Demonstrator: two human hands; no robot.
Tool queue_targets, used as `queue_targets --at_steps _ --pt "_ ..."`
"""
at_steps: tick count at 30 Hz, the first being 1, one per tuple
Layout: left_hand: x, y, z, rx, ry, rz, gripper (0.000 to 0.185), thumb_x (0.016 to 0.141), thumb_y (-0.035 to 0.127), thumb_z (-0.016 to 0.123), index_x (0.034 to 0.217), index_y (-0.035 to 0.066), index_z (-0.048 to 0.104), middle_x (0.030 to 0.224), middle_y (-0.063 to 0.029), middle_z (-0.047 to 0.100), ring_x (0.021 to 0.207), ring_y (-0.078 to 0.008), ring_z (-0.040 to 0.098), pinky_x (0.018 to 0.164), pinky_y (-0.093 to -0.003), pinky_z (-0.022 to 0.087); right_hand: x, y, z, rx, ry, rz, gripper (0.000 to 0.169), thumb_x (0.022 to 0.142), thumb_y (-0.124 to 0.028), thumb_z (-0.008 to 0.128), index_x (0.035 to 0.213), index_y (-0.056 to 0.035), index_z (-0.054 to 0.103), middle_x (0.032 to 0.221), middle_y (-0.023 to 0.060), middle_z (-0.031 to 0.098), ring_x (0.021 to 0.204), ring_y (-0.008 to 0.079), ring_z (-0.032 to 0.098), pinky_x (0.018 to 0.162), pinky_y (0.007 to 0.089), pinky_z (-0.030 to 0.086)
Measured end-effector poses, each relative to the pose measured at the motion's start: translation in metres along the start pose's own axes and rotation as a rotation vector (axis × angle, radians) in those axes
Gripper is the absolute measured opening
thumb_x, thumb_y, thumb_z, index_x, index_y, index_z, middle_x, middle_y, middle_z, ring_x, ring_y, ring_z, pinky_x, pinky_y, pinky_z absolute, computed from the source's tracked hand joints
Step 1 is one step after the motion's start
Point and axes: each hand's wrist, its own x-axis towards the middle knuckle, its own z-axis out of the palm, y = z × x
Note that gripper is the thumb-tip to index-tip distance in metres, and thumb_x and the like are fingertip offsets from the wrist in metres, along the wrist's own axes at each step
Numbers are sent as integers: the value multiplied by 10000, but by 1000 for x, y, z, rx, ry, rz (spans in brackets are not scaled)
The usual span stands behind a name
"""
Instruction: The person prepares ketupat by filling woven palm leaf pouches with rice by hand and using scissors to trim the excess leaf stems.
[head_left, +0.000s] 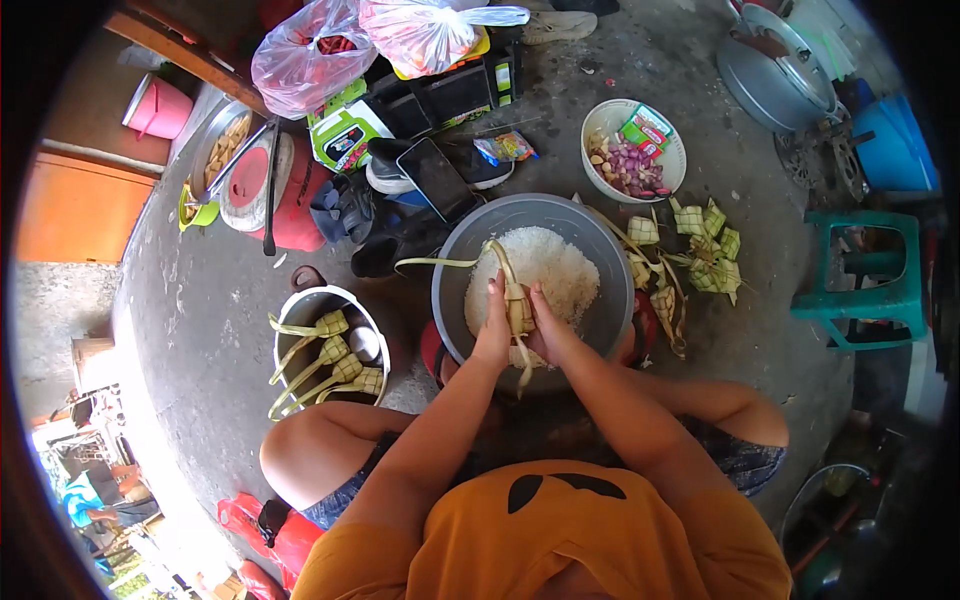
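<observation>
Between my left hand (493, 322) and my right hand (549, 326) is a woven palm-leaf pouch (519, 309), pressed from both sides, with long leaf strips trailing from it. Both hands are over a grey plastic basin (448, 300) that holds white rice grains (559, 262). To the left stands a metal pot (384, 337) with several woven pouches (347, 367) inside, their strips hanging over its rim. More woven pouches (709, 255) lie on the floor right of the basin. Whether the held pouch contains rice cannot be seen.
A white bowl (592, 172) of shallots and garlic stands beyond the basin. Shoes (375, 255) and a phone (436, 180) lie near its left rim. A red-and-white container (300, 202) is farther left. At right are a green plastic stool (862, 307) and a large metal pot (757, 82).
</observation>
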Motion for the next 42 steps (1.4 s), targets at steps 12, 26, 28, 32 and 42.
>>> queue_targets --at_steps 12,26,28,32,42 --pt "19 -12 -41 127 -202 94 592 858 63 523 1399 88 284 1377 -112 365 1265 -211 348 1029 -333 284 10 -22 -27 -207 96 141 680 864 -682 221 1256 -182 463 1049 16 561 899 121 532 759 315 457" --pt "11 0 -16 -149 204 172 330 936 254 494 1151 17 577 1114 -45 595 955 -104 542 847 -260 417 -7 -13 -8 -1445 121 -792 570 790 -210 627 1278 -29 394 1270 202 428 1134 347 458 951 397 385" --pt "9 4 -15 -151 198 163 338 919 251 530 1170 29 571 1143 -48 587 952 -110 540 865 -267 406 -9 -15 -8 -1329 96 -636 625 746 -157 663 1289 -30 380 1269 214 417 1129 359 459 950 408 387" --pt "14 3 -24 -48 149 71 376 923 301 495 1223 77 536 1110 -102 592 954 -145 558 872 -282 412 -17 -33 -6 -1175 -151 -394 676 734 -86 654 1327 -42 332 1306 202 377 1187 341 414 961 374 383" --pt "-4 19 -12 -98 130 86 454 977 363 277 1280 89 475 1218 -103 506 1079 -184 510 892 -324 430 -45 -31 18 -1281 71 -651 701 702 -30 589 1339 -54 297 1391 194 262 1276 377 311 1007 390 344"
